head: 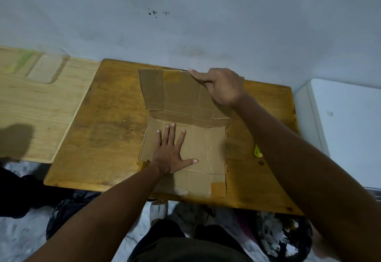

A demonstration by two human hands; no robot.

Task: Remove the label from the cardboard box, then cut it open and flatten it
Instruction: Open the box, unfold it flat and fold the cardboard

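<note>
Two hands flatten the cardboard box point(185, 117) at table centre: left hand point(172, 154) splayed open, pressing, right hand point(221, 85) pinching the 12 o'clock panel, which could spring back if released.

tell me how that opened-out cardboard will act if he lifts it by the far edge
The cardboard looks thin and creased, so it would probably bend at the folds rather than lift as one sheet. It seems light. The raised far panel will likely spring back up.
</note>
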